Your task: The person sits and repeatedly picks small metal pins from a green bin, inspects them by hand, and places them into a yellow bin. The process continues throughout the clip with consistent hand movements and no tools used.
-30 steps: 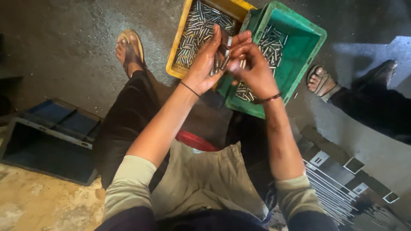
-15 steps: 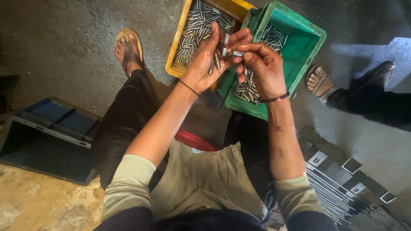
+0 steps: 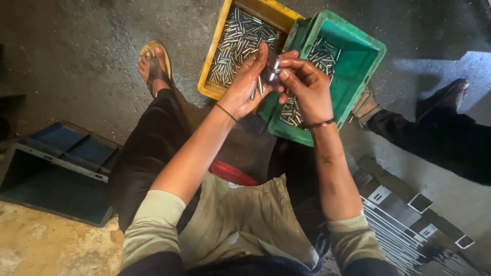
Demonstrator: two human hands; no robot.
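Both grips meet above the gap between the two crates. My left hand [image 3: 245, 87] pinches narrow on a small dark metal part [image 3: 269, 74], thumb and fingers wrapped round it, a few thin metal pins [image 3: 258, 87] tucked against the palm below. My right hand [image 3: 304, 87] comes in from the right, fingertips [image 3: 284, 65] narrowed on the same part's top end, where a short bright pin tip [image 3: 276, 63] shows. Cannot tell if the pin is seated in the part or only touching it; too small and shadowed.

Key relation: the part sits between the two hands, touching both, its long axis roughly upright and tilted a little away from me. The right fingertips are at the upper end, the left grip lower and to the left. Left hand carries the weight, right hand is nearer the pin tip.

Below the hands: yellow crate [image 3: 217, 61] on the left, filled with loose silver pins lying every way; green crate [image 3: 368, 61] on the right, touching the yellow one, its pins gathered at the near-left corner, the far part bare. Both stand on the dark concrete floor [image 3: 76, 51]. My sandalled foot [image 3: 153, 64] is left of the yellow crate. Another person's sandalled feet [image 3: 365, 105] are just beside the green crate. Blue tray [image 3: 56, 158] well apart on my left; stacked metal strips [image 3: 409, 220] at lower right.
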